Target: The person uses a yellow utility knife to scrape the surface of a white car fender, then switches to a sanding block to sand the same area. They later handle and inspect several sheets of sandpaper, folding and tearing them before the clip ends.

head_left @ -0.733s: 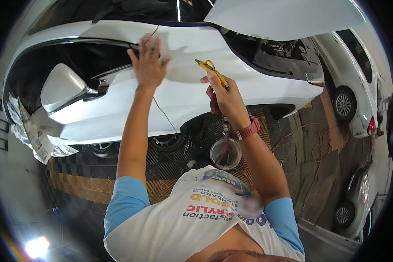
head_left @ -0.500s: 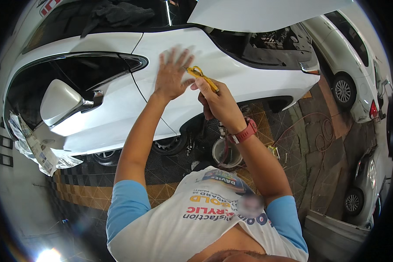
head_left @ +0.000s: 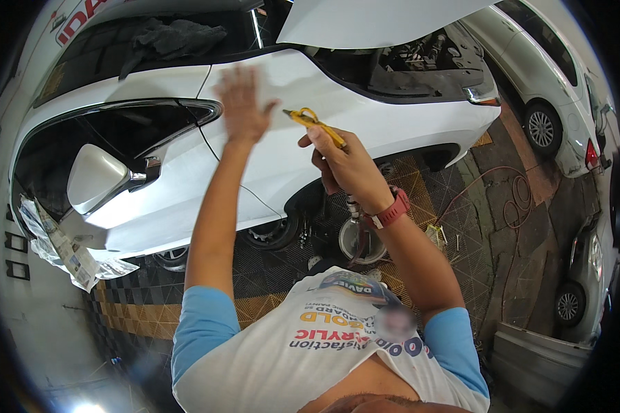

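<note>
My left hand [head_left: 241, 107] is over the white car's side panel [head_left: 282, 79], fingers spread and slightly blurred. Whether its palm touches the paint I cannot tell. My right hand [head_left: 341, 155] is closed around a thin yellow tool with a loop and dark pointed tip [head_left: 310, 120]; its exact kind is unclear. The tip points up and left, toward the left hand, in front of the panel. On my right wrist is a red watch [head_left: 390, 208].
A white side mirror [head_left: 98, 180] juts out at left, beside masking paper [head_left: 65, 251]. Below the panel is a round pail [head_left: 363, 253] on floor tiles. A red hose [head_left: 517, 199] lies coiled at right, near another parked car [head_left: 530, 76]. Dark cloth [head_left: 176, 40] rests on the windshield.
My left hand has slid left and slightly up along the panel, away from the tool. The right hand keeps its grip and has barely moved. The view has shifted slightly.
</note>
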